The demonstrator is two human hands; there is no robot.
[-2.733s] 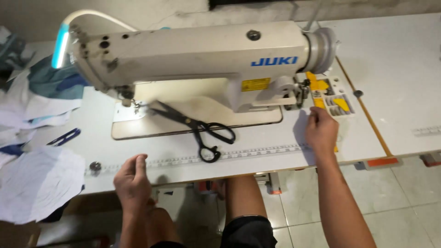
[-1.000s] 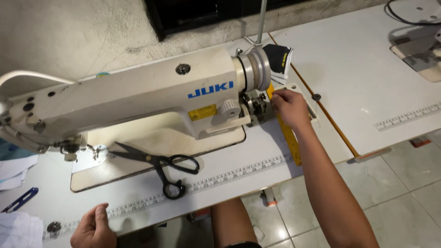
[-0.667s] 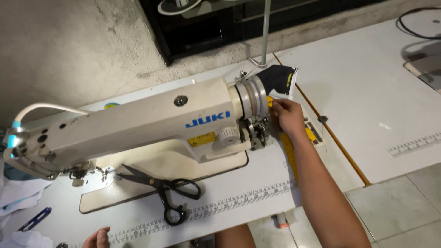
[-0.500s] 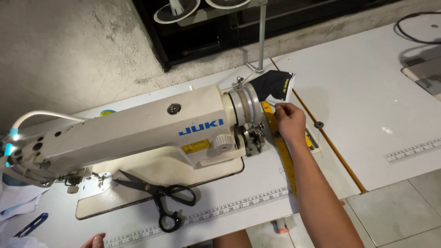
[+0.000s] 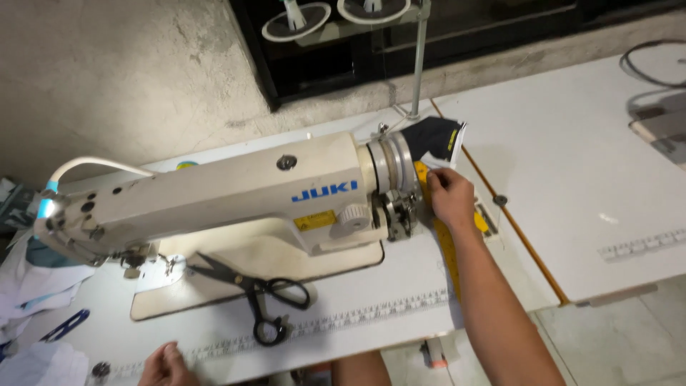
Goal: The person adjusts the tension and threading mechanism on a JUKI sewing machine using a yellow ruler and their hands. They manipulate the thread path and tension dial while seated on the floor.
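One dark fabric piece (image 5: 437,139) with a yellow tag and a white edge sits right of centre in the upper half of the frame, tucked just behind the handwheel (image 5: 389,168) of the cream industrial sewing machine (image 5: 236,196). The right hand (image 5: 450,198) lies just below that fabric, its fingers (image 5: 434,183) curled in beside the handwheel and over a yellow ruler (image 5: 446,243) that runs down the white surface (image 5: 572,179) — whether they pinch the fabric or only rest near it cannot be told. The forearm stretches from there to the bottom right of the frame.

At the bottom left edge the left hand (image 5: 166,364) rests on the front rim of the surface, partly cut off; its fingers look loosely bent and hold nothing that shows. Just beside it a measuring tape strip (image 5: 357,318) is fixed along the surface's front edge.

Black scissors (image 5: 254,289) lie open on the machine bed below the machine's arm, handles toward the lower centre. The needle area at the left of the frame is lit by a small lamp (image 5: 48,207) on a white gooseneck. White cloth (image 5: 28,286) is heaped at the far left, with a blue thread snip (image 5: 66,325) next to it. A metal thread-stand pole (image 5: 420,57) rises at the top centre — two spool plates show above it.
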